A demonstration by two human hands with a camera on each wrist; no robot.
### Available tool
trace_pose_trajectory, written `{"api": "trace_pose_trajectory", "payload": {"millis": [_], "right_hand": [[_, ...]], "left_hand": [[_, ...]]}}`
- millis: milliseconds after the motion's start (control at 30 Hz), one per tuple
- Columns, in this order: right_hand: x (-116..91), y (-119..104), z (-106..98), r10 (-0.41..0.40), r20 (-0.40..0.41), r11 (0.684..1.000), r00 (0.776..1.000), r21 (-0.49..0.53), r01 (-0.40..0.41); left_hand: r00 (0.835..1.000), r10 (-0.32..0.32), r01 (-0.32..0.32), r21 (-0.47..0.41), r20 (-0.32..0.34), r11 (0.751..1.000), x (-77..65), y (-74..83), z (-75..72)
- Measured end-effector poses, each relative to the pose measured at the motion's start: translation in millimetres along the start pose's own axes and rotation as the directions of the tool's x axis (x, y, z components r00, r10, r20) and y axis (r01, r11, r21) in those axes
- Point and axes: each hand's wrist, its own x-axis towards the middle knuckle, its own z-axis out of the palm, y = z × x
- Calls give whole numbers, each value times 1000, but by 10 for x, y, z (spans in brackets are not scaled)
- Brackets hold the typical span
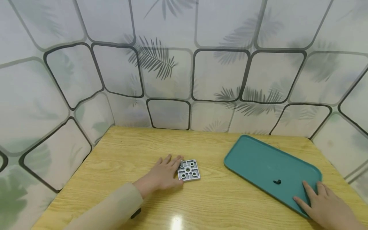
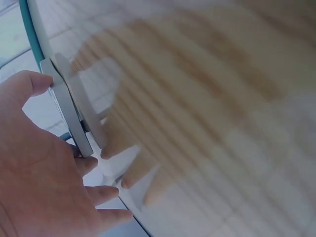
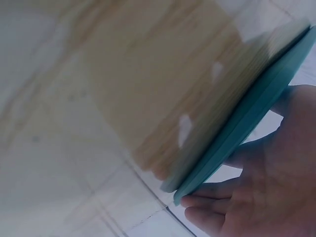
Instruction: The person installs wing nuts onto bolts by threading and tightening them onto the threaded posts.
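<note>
A square silver metal plate [image 1: 188,170], with ribs and round holes on its upper face, lies on the table in the head view. My left hand [image 1: 165,175] grips its left side, the thumb at the near corner and the index finger at the far one. Its other fingers spread over the wood, and the left wrist view shows the plate [image 2: 69,111] edge-on between thumb and finger. My right hand [image 1: 327,204] rests with spread fingers on the near right corner of a teal tray [image 1: 258,159]. A small black hooked piece [image 1: 277,181] lies on the tray.
The wooden table [image 1: 138,143] meets a patterned fabric wall [image 1: 169,115] at the back, with more fabric on both sides. A dark piece [image 1: 135,213] shows under the left sleeve [image 1: 115,204]. The tray sits at an angle on the right.
</note>
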Motion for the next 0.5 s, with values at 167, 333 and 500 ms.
{"api": "trace_pose_trajectory", "payload": {"millis": [167,333,500], "right_hand": [[-19,-48,-10,12,21,1000,1000,-21,-12],[-69,-117,-66,36,53,999,998,-29,-35],[-117,-212,-93,94,117,995,989,-48,-89]], "left_hand": [[1000,10,-10,0,10,1000,27,33,-4],[1000,23,-23,0,19,1000,66,59,-1],[999,36,-36,14,25,999,110,84,5]]}}
